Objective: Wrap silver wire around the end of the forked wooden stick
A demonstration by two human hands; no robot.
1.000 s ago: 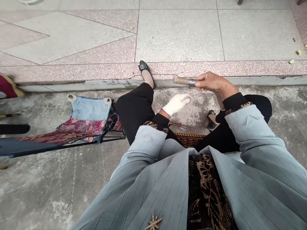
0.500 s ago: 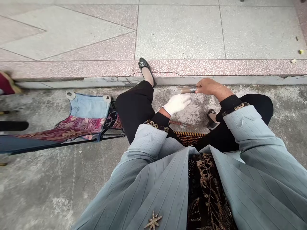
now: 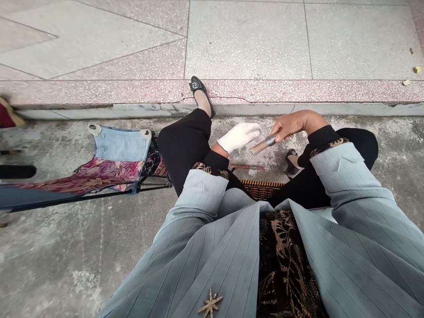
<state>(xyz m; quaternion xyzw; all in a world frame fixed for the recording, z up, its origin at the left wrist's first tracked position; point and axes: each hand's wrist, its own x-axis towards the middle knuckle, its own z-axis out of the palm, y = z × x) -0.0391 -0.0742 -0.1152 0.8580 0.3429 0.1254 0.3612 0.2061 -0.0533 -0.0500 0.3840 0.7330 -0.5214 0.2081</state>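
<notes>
My right hand [image 3: 287,126], bare, is closed around one end of a short brown wooden handle [image 3: 260,148] with silvery wire [image 3: 270,140] wound around it. The handle's free end points down and left; whatever lies inside my fist is hidden. Just left of it, my left hand [image 3: 240,137] wears a white knitted glove. Its fingers are loosely bent and apart from the handle, and no object shows in them. Below the hands, a thin reddish rod [image 3: 248,167] lies on the concrete.
Between my legs is the edge of a woven brown seat [image 3: 261,190]. A folding lounger [image 3: 109,172] with patterned cloth stands close on my left. In front runs a raised tiled step [image 3: 251,92], with my left shoe [image 3: 199,88] on its edge.
The handle has swung from nearly level to tilted, its free end now lower and towards me. My gloved left hand has shifted slightly left and up, its fingers more bent.
</notes>
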